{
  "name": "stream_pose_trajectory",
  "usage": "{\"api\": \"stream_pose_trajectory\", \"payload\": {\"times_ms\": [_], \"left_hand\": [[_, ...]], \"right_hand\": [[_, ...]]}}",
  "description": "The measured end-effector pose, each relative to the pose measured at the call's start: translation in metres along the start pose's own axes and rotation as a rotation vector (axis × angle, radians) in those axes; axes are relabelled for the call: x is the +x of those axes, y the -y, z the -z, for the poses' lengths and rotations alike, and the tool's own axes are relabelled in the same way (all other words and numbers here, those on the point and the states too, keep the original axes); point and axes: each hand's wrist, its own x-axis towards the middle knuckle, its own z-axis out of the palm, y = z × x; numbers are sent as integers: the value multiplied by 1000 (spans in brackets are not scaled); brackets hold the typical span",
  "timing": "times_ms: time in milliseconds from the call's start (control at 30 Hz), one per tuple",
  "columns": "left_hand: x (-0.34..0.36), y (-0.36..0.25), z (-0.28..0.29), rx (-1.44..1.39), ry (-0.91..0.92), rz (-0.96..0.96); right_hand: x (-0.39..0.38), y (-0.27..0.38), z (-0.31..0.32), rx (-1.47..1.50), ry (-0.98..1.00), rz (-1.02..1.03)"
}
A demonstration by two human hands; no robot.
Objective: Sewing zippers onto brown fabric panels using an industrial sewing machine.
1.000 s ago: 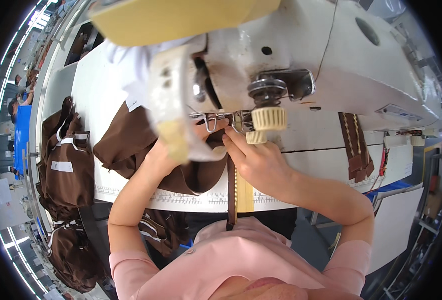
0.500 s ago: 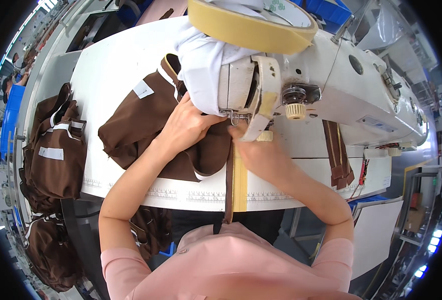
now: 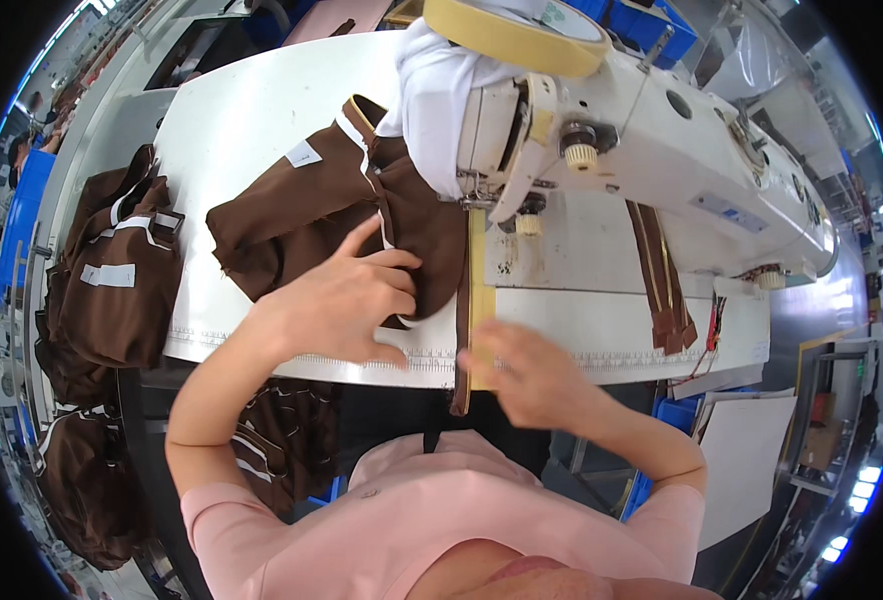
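Zipper strip (image 3: 464, 312): lies between my hands, long axis running from beneath the sewing machine (image 3: 642, 140) toward my body, alongside the yellow strip (image 3: 481, 265); its near end hangs past the table (image 3: 232, 120) edge.

Right hand (image 3: 529, 378): nearer, fingertips at the lower zipper from its right side; fingers partly curled, blurred; cannot tell whether they grip it.

Left hand (image 3: 347, 303): left of the zipper, apart from it, fingers and thumb spread, nothing grasped, over the brown cloth (image 3: 292, 215); contact uncertain.
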Motion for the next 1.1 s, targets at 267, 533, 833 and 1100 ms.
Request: {"api": "stream_pose_trajectory", "payload": {"times_ms": [267, 533, 833, 1100], "left_hand": [[-6, -43, 51, 189, -452, 102], [-30, -78, -75, -106, -404, -141], [-13, -39, -72, -121, -441, -146], [12, -9, -75, -77, -505, -181]], "right_hand": [[-14, 9, -10, -233, -69, 226], [-6, 18, -8, -229, -12, 298], [17, -7, -13, -191, -98, 248], [35, -33, -8, -259, -88, 198]]}}
